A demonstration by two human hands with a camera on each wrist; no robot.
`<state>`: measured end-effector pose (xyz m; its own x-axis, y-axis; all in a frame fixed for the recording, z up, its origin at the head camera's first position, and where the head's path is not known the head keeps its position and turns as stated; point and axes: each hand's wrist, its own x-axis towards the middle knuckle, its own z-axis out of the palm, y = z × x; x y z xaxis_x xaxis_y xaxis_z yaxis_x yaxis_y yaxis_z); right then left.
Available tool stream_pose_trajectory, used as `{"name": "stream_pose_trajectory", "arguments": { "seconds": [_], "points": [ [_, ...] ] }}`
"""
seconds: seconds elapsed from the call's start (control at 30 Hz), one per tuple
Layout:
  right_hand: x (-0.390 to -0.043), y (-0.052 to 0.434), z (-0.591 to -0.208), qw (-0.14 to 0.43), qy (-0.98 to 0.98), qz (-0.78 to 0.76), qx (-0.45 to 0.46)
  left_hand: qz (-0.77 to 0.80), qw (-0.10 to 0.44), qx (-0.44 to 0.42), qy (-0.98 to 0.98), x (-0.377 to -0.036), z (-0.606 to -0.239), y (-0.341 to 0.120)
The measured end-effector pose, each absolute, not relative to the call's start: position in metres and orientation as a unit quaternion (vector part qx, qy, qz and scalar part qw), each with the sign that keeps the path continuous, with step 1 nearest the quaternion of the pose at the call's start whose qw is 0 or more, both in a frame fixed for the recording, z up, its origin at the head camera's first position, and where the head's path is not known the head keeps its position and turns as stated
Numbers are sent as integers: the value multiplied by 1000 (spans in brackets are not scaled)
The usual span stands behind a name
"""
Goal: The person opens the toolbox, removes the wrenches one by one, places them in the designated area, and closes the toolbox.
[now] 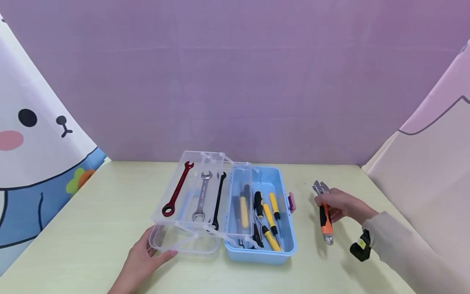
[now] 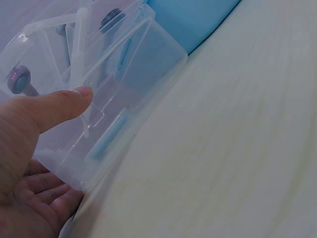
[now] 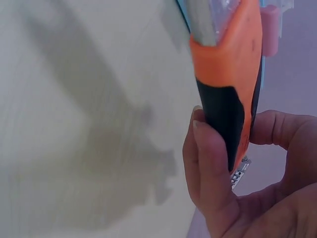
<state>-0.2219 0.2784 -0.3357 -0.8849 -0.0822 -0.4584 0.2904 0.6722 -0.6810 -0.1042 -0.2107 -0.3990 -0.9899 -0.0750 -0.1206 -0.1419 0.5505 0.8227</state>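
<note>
The right hand [image 1: 339, 205] grips an adjustable wrench [image 1: 324, 212] with an orange and black handle. The fingers [image 3: 210, 163] are curled around the black part of the handle, and the thumb lies on the other side, as the right wrist view shows. The wrench is lifted a little above the worktop [image 1: 92, 228]; its metal jaw end points away from the person and the orange end points toward the person. It hangs to the right of the blue toolbox [image 1: 288, 245], near the pink latch [image 1: 291, 202] but apart from it.

The left hand [image 1: 141, 261] rests at the front left corner of the clear plastic tray [image 1: 161, 241], which is swung out to the left of the toolbox. The thumb [image 2: 54, 106] presses against the clear wall of the tray and the other fingers lie under its lower edge, so the hand holds this corner lightly. The fingers are only a little bent.

In the tray lie three flat wrenches side by side: a red wrench [image 1: 178, 190], a silver wrench [image 1: 202, 197] and a black wrench [image 1: 218, 201]. Inside the blue toolbox there are several screwdrivers [image 1: 271, 220] with yellow and black handles. Behind the worktop hangs a purple backdrop [image 1: 235, 81], and at the left a cloth with a cartoon face [image 1: 33, 134].
</note>
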Motion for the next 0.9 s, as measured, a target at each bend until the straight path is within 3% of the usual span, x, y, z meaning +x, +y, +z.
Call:
{"name": "stream_pose_trajectory", "arguments": {
  "seconds": [0.9],
  "points": [
    [-225, 274, -362, 227, 898, -371, 69, 474, 25, -54, 879, -103, -399, -210]
  ]
}}
